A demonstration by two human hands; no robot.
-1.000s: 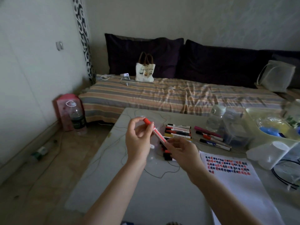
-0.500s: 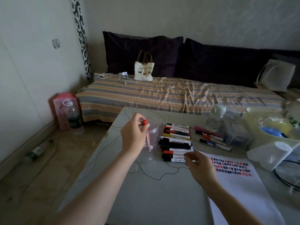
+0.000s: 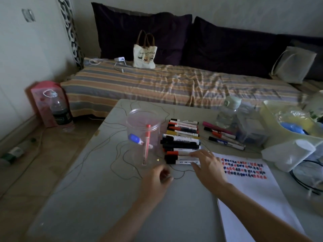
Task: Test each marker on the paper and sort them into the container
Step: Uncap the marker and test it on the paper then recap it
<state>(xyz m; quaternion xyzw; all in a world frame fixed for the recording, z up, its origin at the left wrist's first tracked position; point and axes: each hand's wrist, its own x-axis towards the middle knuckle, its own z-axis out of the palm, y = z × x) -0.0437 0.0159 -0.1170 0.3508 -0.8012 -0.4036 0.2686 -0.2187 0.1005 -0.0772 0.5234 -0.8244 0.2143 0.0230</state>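
Item: row of markers [image 3: 181, 137] on the table [image 3: 87, 198], laid side by side, long axes running left to right, caps to the left.

Right hand [image 3: 208, 165]: fingers straight and spread, tips resting on the nearest marker [image 3: 181, 162] of the row; nothing gripped yet. This hand is the nearer one (the marker lies just ahead of it, crosswise to the fingers).

Left hand [image 3: 157, 179]: loosely curled, holding nothing, just short of the container [image 3: 143, 130].

Container: clear, upright, left of the row; one red marker [image 3: 146, 145] stands inside.

Paper [image 3: 253, 189]: right of the row, under the right forearm, test strokes at its far end.
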